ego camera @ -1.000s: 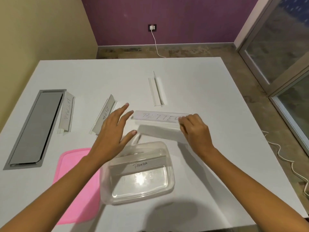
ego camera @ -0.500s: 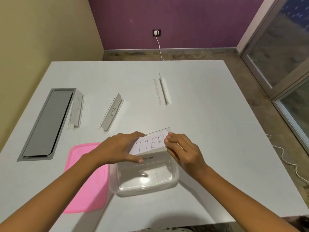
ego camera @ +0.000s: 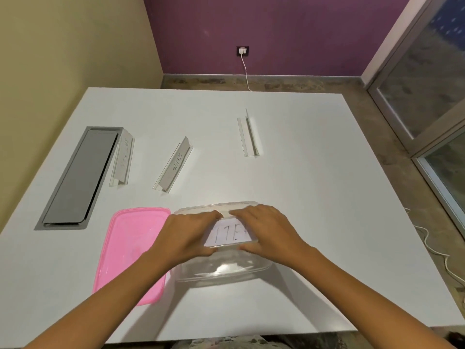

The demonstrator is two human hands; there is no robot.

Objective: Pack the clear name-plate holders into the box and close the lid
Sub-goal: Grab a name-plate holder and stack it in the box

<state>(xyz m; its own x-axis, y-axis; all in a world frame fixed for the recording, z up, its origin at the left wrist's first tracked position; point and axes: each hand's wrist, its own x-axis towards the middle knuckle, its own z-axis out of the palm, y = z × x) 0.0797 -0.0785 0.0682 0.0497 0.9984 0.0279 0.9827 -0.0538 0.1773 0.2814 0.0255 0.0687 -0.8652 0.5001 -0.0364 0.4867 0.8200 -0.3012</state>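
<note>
Name-plate holders lie on white table, purple wall behind.

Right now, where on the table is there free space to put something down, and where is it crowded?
Bare: the table's right side, past the upright holder and the box, and the far strip beyond all holders. Crowded: the left, where the grey panel, two labelled holders and pink lid lie, and the box, where both hands work.
</note>
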